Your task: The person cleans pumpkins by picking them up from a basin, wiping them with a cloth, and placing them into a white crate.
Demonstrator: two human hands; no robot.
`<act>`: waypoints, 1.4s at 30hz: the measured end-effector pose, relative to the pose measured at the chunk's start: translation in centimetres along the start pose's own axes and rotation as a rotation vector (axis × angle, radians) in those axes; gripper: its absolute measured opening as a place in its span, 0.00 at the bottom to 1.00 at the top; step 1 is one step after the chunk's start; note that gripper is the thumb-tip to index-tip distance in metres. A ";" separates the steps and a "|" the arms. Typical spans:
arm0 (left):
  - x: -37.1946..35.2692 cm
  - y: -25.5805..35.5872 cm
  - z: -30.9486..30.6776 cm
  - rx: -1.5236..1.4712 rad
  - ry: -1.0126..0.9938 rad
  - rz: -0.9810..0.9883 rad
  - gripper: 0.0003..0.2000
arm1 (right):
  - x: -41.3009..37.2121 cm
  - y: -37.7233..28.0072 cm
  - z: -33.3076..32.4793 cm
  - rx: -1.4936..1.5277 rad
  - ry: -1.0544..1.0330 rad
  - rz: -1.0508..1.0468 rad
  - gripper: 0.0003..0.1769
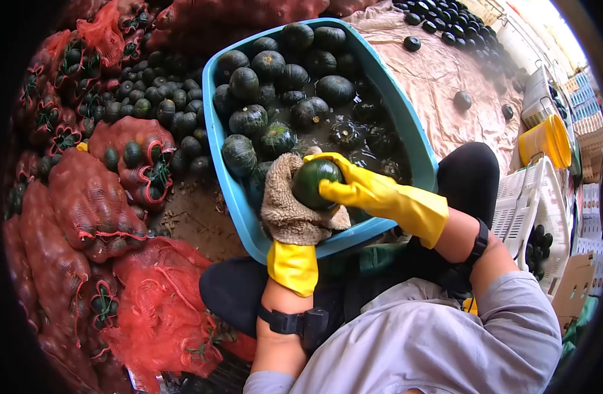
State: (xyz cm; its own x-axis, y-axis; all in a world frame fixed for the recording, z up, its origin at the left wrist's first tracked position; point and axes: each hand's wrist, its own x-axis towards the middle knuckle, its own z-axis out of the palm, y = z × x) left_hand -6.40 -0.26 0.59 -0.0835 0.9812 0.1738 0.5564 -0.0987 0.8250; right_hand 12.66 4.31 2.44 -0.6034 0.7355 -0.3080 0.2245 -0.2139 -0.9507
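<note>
Over the near end of a blue tub [419, 144] filled with water and dark green squashes [248, 120], my two hands hold one wet green squash [314, 184]. My left hand [293, 259], in a yellow glove, is mostly covered by a brown cloth [290, 209] that lies against the squash's left side and underside. My right hand [344, 184], also yellow-gloved, grips the squash from the right, with fingers over its top and the thumb on its front. The fingers of my left hand are hidden under the cloth.
Red mesh sacks of squashes [95, 197] fill the left side, with loose squashes [158, 92] behind them. An empty-looking red net [160, 308] lies at lower left. More squashes rest on a pale sheet [406, 65]. White crates [521, 190] and a yellow bucket [544, 141] stand at right.
</note>
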 end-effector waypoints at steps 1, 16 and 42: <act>-0.6 -0.9 1.2 0.021 0.067 0.016 0.44 | 0.0 0.5 1.6 0.598 0.079 0.166 0.35; 1.4 0.2 1.3 -0.871 -0.230 -0.681 0.22 | -9.0 -1.2 -15.2 1.338 0.762 -1.145 0.35; 1.5 -2.0 4.5 -0.434 0.122 -0.186 0.17 | 6.0 -0.6 -6.5 -0.367 0.034 0.172 0.50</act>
State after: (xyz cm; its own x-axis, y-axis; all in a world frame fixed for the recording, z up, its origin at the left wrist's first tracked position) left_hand -3.95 2.13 -3.24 -0.2601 0.9647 0.0423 0.1286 -0.0089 0.9917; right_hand 13.86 13.03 1.40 -0.5088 0.7311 -0.4546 0.5823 -0.0967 -0.8072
